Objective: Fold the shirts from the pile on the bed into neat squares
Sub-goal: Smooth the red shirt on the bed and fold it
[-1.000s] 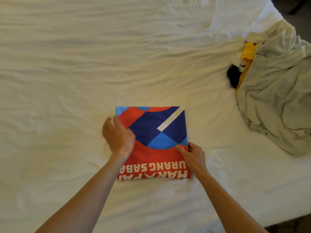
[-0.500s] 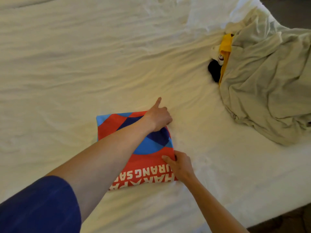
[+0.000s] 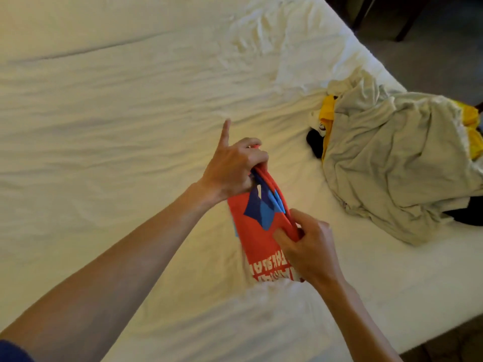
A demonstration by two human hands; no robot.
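A folded red and blue shirt [image 3: 257, 233] with white lettering is tilted up on its edge above the white bed sheet [image 3: 117, 126], lifted along its right side. My left hand [image 3: 232, 167] grips its far corner, with one finger pointing up. My right hand [image 3: 308, 250] pinches the near part of the same raised edge. The pile of shirts [image 3: 397, 158] lies at the right: a pale grey shirt on top, with yellow and black cloth showing under it.
The bed's right edge [image 3: 386, 77] runs diagonally past the pile, with dark floor and furniture legs [image 3: 407, 24] beyond it. The near edge of the mattress shows at the lower right. Wrinkled sheet spreads to the left and far side.
The folded shirt lay flat with both hands resting on it; now both hands have taken hold of its right edge and lifted it off the sheet. The view has shifted left.
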